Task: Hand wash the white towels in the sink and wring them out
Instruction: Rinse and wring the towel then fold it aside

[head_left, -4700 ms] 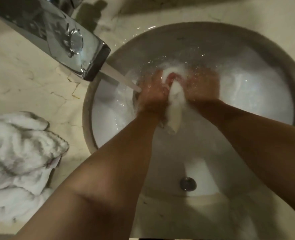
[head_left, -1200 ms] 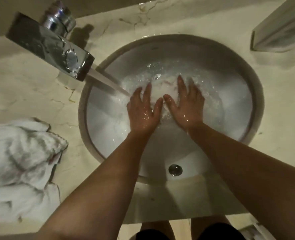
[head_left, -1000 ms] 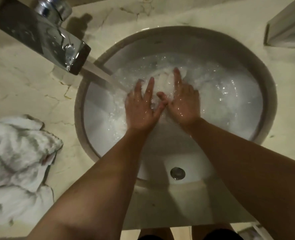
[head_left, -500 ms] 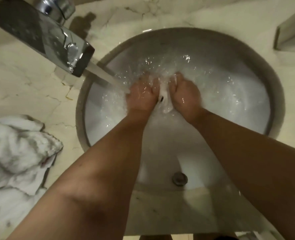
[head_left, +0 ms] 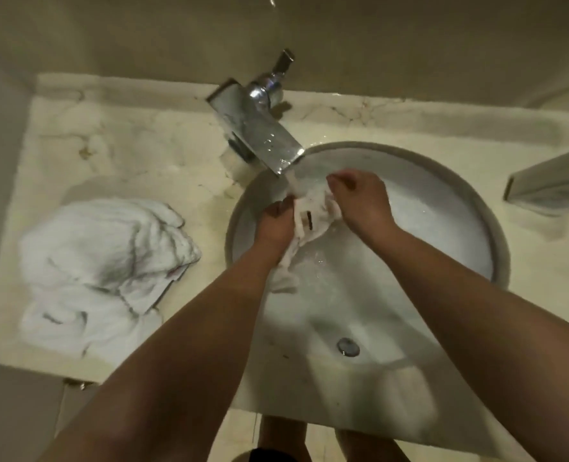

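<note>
Both hands grip one wet white cloth towel above the round white ceramic sink. The left hand and right hand curl around the bunched fabric between them. The towel is crumpled and soaked; its tail hangs below the left wrist. The chrome faucet pours water onto it. A crumpled white towel pile lies on the marble table, left of the left hand.
</note>
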`<state>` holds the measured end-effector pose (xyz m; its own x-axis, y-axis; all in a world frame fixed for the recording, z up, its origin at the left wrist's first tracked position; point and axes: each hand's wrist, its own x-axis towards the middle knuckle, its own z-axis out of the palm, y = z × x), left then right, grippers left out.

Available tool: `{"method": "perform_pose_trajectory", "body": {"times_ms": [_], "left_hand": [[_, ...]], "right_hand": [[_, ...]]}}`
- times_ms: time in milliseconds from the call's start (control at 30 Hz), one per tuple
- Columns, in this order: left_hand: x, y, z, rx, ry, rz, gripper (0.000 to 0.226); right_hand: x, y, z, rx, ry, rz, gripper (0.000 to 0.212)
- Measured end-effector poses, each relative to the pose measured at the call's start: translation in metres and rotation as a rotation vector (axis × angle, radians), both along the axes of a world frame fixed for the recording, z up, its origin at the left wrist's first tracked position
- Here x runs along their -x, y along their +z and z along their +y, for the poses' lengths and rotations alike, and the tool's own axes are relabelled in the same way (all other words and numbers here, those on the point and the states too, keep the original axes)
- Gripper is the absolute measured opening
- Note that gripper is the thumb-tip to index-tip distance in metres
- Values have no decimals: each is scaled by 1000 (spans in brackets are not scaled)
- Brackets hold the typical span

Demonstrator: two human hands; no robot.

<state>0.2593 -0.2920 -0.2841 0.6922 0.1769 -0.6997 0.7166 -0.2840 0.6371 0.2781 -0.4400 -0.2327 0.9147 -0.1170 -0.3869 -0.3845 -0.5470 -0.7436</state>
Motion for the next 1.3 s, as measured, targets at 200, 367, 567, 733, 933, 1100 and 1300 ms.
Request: {"method": "perform_pose_trajectory", "body": {"times_ms": [200, 367, 567, 733, 933, 1100, 1300], "left_hand": [[7, 26, 19, -2, 128, -29, 63], [10, 62, 36, 22, 20, -107, 39], [7, 71, 41, 35, 8, -182, 37], [10, 77, 36, 58, -13, -157, 31], [11, 89, 20, 91, -146, -95, 27], [8, 92, -12, 122, -240, -84, 50], [4, 78, -29, 104, -227, -73, 13]], "right_hand": [[-48, 61, 24, -251, -6, -63, 35], [-75, 92, 46, -362, 54, -17, 57], [-89, 101, 51, -406, -60, -48, 43], [-85, 106, 47, -379, 34, -59, 41], [-22, 48, -1, -184, 259, 203, 44], [26, 2, -44, 100, 617, 350, 33], [44, 19, -87, 31, 392, 282, 31]]}}
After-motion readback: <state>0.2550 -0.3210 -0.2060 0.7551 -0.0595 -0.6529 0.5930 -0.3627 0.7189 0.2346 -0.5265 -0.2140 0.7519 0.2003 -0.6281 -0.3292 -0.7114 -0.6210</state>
